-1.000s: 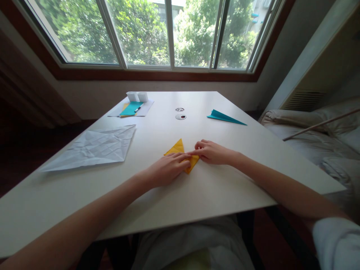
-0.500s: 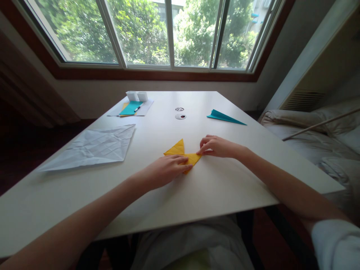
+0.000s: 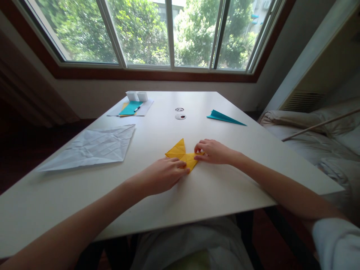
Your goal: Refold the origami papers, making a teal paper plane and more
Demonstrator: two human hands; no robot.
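Observation:
A yellow folded paper (image 3: 177,149) lies on the white table in front of me, with pointed flaps toward the far side, the right and the near side. My left hand (image 3: 163,174) is closed at its near left part, the fingers bent over the paper and the thumb beside them. They cover some of the folds. At the right point, my right hand (image 3: 215,151) pinches the paper between thumb and curled fingers, hiding part of that flap.
Left on the table (image 3: 157,210) is a large creased white paper (image 3: 104,144). Further back are two white cups (image 3: 142,96), a teal sheet (image 3: 131,108) and a pen (image 3: 138,107). Two round stickers or discs (image 3: 180,117) lie mid-table. A teal folded paper (image 3: 225,117) rests at right.
My right hand has slid slightly left and nearer, further over the right flap. My left hand has drawn back a little with its fingers more bent, uncovering more yellow paper.

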